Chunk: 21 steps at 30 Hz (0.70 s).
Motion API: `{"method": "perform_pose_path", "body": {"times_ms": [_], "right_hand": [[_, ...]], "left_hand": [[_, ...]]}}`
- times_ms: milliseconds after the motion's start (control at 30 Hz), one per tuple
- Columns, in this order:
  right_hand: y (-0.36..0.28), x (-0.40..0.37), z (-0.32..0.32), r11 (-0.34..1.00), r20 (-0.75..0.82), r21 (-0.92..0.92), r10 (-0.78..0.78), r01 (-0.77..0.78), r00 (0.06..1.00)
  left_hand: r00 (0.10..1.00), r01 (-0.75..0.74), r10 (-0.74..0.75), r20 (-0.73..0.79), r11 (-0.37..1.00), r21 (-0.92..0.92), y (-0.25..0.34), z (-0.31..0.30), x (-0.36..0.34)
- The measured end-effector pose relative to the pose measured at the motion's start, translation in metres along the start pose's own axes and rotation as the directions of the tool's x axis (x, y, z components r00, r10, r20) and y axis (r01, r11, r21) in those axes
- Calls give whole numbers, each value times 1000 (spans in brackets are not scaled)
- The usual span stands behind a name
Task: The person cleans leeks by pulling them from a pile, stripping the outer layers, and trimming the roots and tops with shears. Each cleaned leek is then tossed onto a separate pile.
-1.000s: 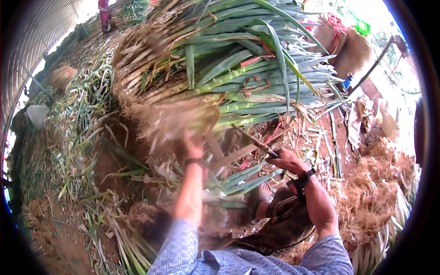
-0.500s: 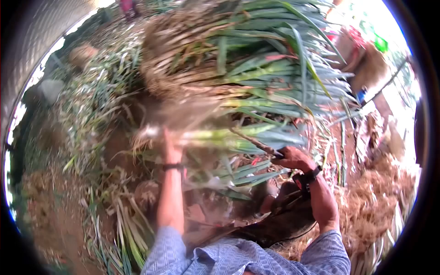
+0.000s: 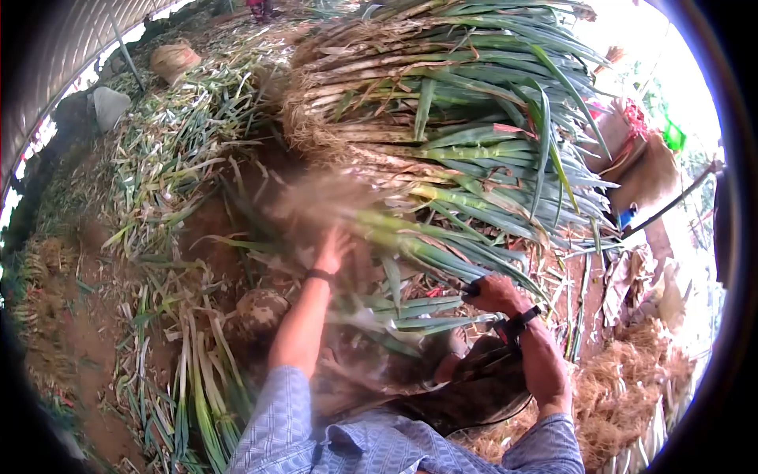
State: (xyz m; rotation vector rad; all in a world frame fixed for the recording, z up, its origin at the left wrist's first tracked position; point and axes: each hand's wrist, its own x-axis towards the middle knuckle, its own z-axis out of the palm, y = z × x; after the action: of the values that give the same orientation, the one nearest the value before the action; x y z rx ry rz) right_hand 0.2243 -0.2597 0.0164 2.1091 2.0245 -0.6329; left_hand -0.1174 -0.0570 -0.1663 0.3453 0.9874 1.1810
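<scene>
My left hand (image 3: 335, 246), with a dark band at the wrist, is closed around the pale lower part of several long green onions (image 3: 391, 229). Their root end is smeared by motion and their leaves slant down to the right. My right hand (image 3: 499, 294), wearing a dark watch, grips the dark handle of a knife (image 3: 472, 289). Its thin blade points left beneath the leaves and is mostly hidden. Just beyond both hands lies a big heap of green onions (image 3: 489, 150), roots to the left and leaves to the right.
Peeled leaf scraps (image 3: 178, 170) cover the ground at left. Loose green onions (image 3: 201, 379) lie at lower left. Dry root trimmings (image 3: 624, 387) are piled at lower right. A sack (image 3: 643, 174) stands at the right, and a tan bundle (image 3: 174, 62) at the back left.
My left hand has moved right and the held onions now tilt, root end higher. My right hand has shifted slightly down, and the knife blade has dropped lower. The view has also shifted.
</scene>
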Motion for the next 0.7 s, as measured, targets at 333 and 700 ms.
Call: {"method": "perform_pose_path", "body": {"times_ms": [333,700], "right_hand": [[-6,20,-2,993,-60,117,0,7,998],[-6,10,-26,980,193,184,34,-70,981]], "left_hand": [[994,-17,14,-107,1000,-26,-11,9,2],[976,56,-84,200,988,141,14,1,-29]]}}
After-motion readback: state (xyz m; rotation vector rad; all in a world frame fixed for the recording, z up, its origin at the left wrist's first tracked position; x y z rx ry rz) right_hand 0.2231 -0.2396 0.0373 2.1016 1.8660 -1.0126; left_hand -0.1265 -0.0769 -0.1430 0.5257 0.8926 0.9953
